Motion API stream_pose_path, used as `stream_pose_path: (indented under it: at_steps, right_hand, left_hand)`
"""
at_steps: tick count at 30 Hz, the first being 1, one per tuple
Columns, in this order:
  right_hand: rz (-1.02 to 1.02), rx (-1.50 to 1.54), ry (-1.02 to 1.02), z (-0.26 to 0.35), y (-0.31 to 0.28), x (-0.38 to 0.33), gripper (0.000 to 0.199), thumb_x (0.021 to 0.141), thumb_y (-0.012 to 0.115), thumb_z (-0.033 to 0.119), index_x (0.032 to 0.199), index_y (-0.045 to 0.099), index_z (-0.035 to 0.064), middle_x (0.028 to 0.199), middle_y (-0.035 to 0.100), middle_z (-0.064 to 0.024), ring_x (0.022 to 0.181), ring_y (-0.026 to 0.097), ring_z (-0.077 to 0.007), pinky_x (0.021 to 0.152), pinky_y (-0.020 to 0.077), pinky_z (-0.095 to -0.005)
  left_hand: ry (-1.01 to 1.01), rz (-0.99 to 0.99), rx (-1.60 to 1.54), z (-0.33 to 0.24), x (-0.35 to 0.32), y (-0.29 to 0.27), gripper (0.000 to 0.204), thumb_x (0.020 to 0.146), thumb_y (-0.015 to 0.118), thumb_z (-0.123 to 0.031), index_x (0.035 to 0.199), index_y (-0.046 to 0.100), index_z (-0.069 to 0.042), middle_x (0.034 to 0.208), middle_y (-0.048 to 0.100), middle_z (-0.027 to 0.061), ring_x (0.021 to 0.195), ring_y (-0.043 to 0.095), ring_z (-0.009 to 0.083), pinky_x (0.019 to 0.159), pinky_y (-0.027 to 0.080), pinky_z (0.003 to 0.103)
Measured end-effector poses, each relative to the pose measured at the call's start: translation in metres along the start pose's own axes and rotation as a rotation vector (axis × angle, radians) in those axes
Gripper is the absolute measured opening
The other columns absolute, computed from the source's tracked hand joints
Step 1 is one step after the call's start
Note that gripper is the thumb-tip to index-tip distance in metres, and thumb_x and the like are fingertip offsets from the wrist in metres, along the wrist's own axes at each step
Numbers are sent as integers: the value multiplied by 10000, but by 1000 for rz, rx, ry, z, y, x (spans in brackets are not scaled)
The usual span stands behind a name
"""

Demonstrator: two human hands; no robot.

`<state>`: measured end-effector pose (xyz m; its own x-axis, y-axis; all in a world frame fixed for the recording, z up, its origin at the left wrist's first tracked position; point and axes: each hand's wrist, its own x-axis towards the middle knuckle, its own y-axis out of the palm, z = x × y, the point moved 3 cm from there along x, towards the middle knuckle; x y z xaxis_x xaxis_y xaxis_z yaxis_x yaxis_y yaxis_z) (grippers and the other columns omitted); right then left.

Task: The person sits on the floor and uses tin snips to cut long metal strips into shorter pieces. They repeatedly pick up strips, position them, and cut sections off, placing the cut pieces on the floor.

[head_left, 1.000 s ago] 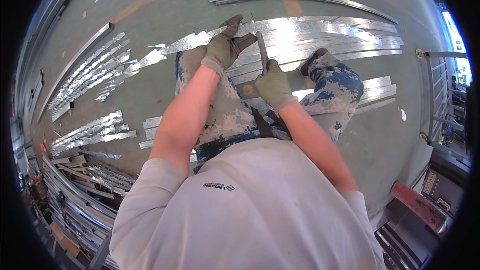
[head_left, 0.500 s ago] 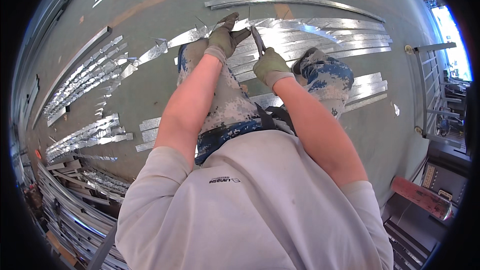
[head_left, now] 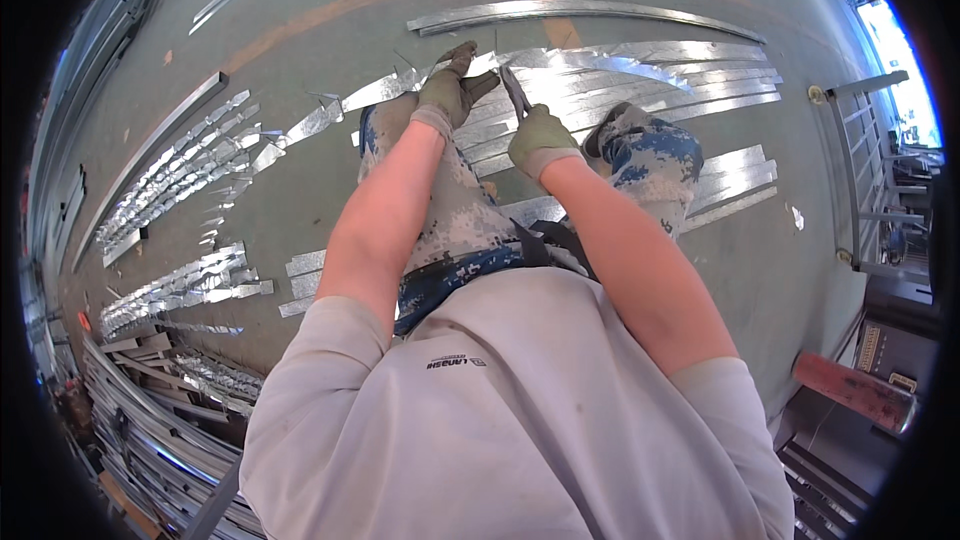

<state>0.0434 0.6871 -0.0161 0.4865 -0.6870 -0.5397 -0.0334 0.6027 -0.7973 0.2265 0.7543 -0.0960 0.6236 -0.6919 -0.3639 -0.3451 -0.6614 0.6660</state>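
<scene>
Two gloved hands meet low over the floor [head_left: 300, 190], and I judge the step in hand to be cutting sheet metal with the snips [head_left: 515, 92]. My right hand [head_left: 540, 138] is closed around the snips' handles, with the tool angled up and away from me. My left hand [head_left: 450, 90] is curled on the shiny metal strip [head_left: 400, 88] just beside the blades, pinching it; how firmly, I cannot tell. The strip lies on the floor in front of my knees, among many more long silvery strips [head_left: 650, 80] fanned out to the right. It looks thin, bright and slightly bowed, with ragged offcuts [head_left: 180, 180] scattered to the left. The next move, I reckon, calls for holding the strip steady and keeping the left fingers off the blade line.
</scene>
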Motion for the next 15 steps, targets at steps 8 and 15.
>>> stream_pose_path:
  at_steps: [8,15]
  right_hand:
    - [3,-120,-145,-40,3,-7,512,1005,683,233,1445,619,-22,1417,721,-302,1322,725,-456,1134,572,-546]
    - [350,1331,-211,-135,17,22,491,1036,739,146,1488,625,-8,1081,741,-72,908,731,-239,830,612,-406]
  left_hand:
    - [-25,61,-19,-2,-5,-21,360,1196,544,-123,1543,623,-67,1538,621,171,1275,720,455,1097,667,599]
    - [536,251,891,2,-7,-52,485,1105,720,-130,1570,605,-51,1642,574,140,1282,746,350,1125,650,448]
